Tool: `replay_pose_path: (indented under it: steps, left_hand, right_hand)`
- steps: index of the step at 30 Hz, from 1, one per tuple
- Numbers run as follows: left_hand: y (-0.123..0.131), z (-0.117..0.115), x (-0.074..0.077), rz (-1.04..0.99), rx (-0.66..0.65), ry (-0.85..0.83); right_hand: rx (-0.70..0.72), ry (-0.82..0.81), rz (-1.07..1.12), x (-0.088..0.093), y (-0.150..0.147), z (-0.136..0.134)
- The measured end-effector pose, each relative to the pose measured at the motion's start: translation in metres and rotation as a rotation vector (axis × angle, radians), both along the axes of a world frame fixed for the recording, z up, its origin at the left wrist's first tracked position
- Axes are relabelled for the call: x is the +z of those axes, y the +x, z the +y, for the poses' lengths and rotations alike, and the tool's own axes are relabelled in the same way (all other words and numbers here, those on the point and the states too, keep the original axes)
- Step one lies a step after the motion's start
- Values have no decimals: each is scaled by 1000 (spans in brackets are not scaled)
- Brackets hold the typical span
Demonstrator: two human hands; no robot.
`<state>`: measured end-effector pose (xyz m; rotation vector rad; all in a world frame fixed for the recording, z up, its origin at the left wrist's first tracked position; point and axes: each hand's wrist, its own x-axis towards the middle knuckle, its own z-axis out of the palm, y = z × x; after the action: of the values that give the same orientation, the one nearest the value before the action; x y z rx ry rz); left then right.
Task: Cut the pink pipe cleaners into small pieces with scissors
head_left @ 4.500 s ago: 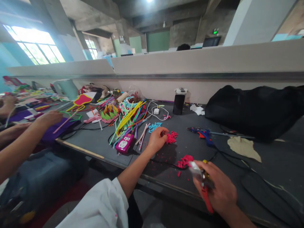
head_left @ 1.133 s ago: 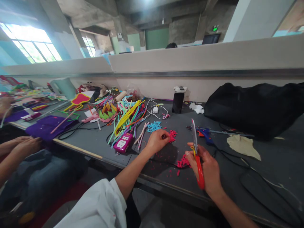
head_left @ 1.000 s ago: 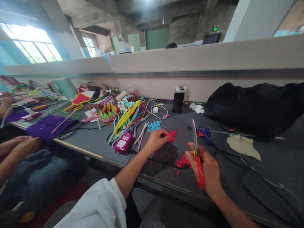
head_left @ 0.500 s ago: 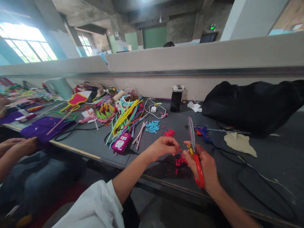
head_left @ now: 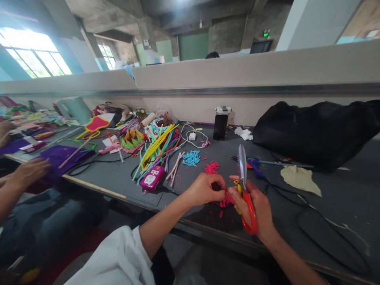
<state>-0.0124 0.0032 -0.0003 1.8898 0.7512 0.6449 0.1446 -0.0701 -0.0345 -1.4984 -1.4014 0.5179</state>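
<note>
My right hand (head_left: 257, 208) grips red-handled scissors (head_left: 246, 190), blades pointing up and closed. My left hand (head_left: 205, 189) hovers just left of it with fingers pinched together over a small heap of red cut pieces (head_left: 226, 202) on the dark grey table (head_left: 124, 178); what the fingers pinch is too small to make out. Another heap of red pieces (head_left: 211, 167) lies a little farther back, and blue cut pieces (head_left: 191, 158) lie beside it.
A bundle of coloured pipe cleaners (head_left: 157, 147) and a pink power strip (head_left: 151, 179) lie to the left. A blue glue gun (head_left: 252, 163), black bag (head_left: 317, 132), dark bottle (head_left: 220, 123) and beige scrap (head_left: 299, 179) sit behind and right. Another person's hand (head_left: 28, 173) rests by purple felt (head_left: 61, 156).
My left hand left the far red heap and came back toward me to the near heap beside the scissors. The right hand raised the scissors upright. The neighbour's hand moved onto the table edge.
</note>
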Motion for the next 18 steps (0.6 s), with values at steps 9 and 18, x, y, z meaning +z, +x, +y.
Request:
replay_pose_path:
  steps: [9,18]
  left_hand:
    - [1,-1,-1,16,-51,98]
    - [-23,16,8,205,-284,87]
  right_hand:
    - [36,-5,0,0,-2,0]
    - [-43,44,44,12,6,-1]
